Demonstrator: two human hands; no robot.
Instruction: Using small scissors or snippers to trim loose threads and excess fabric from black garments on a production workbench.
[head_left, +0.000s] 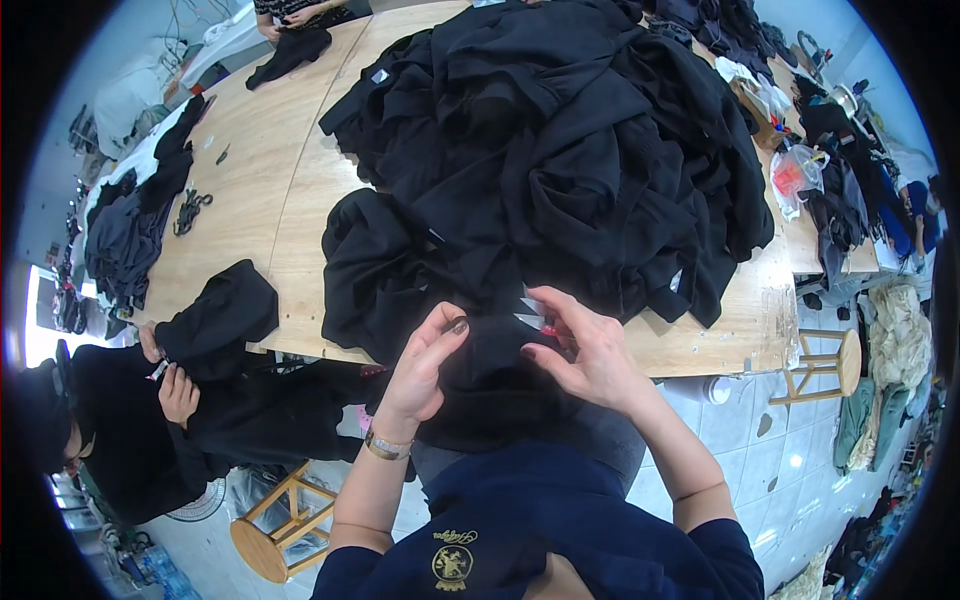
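The black garment (492, 360) sits against the near side of the garment pile (570, 150). Left grip (425, 355) — pinched together, apparently on its cloth. Right grip (582, 345) — curled around snips (533, 321), blades parted, long axis toward the left grip.

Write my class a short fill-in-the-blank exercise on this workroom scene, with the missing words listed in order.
1. Of the left hand and the right hand, the one holding the small snips is the ____.
2. The large cloth pile on the wooden table is ____ in colour.
3. A gold-toned band circles the camera wearer's ____ wrist.
4. The round-topped stool on the picture's right stands on a tiled ____.

Missing words: right; black; left; floor.
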